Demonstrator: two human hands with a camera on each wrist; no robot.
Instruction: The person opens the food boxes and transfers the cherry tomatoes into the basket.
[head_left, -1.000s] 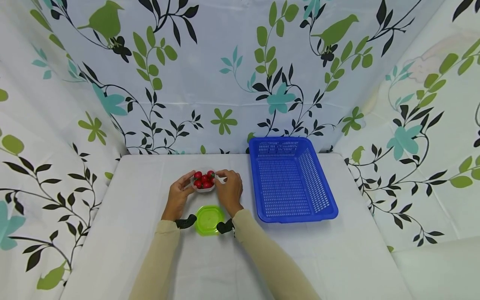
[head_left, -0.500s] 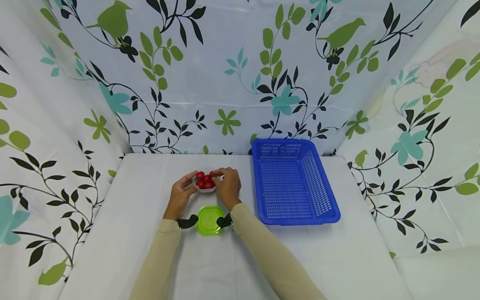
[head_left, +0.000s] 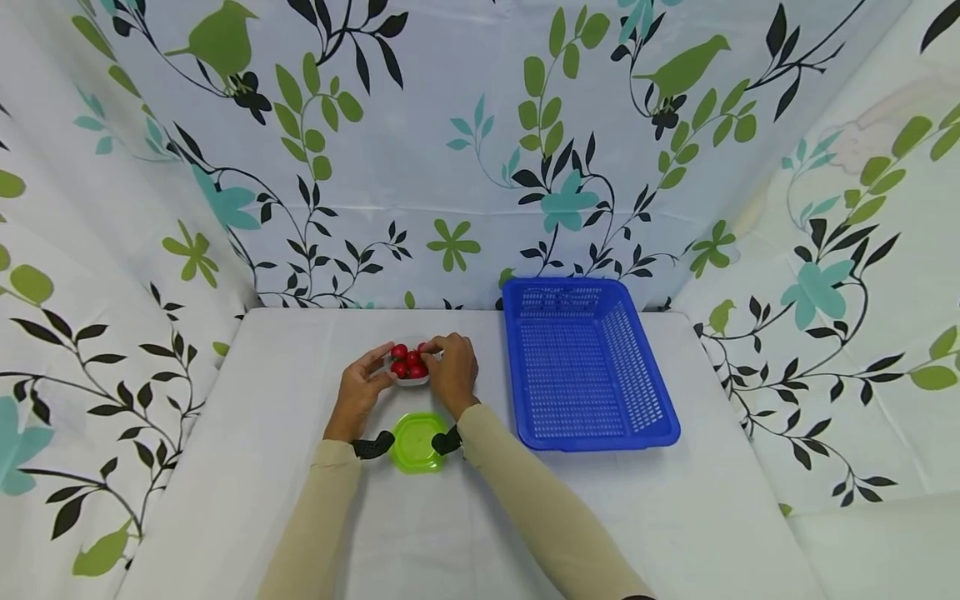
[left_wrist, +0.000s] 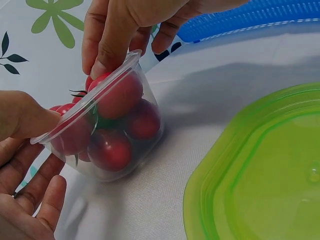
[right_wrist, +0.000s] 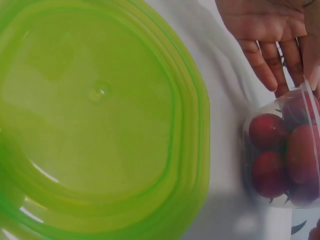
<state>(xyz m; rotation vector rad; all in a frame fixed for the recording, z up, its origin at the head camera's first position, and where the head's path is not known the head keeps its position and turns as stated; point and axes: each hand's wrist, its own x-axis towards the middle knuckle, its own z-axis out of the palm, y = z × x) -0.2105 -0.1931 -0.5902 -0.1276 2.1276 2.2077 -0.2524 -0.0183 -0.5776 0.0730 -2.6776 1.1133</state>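
A clear plastic tub (head_left: 408, 382) of red cherry tomatoes (left_wrist: 111, 150), some with green stalks, stands tilted on the white table. My left hand (head_left: 356, 396) holds the tub at its left, thumb over the rim and fingers spread behind the outer wall. From the right, my right hand (head_left: 455, 371) reaches over the rim; its thumb and fingertips pinch a tomato in the tub and partly hide it. Nearer to me lies a translucent green octagonal dish (head_left: 418, 443), between my two wrists. The left wrist view shows its stepped rim close up.
A blue perforated plastic basket (head_left: 525, 408) stands on the table (head_left: 690, 517) to the right of my right hand. Patterned curtain cloth (head_left: 450, 150) hangs behind the table and at both sides. Black straps (head_left: 372, 446) at my wrists overhang the green dish's edges.
My right hand has shifted from the tub's right rim slightly left onto the tomatoes, covering the rightmost one. The left hand keeps its hold. The head view has shifted slightly.
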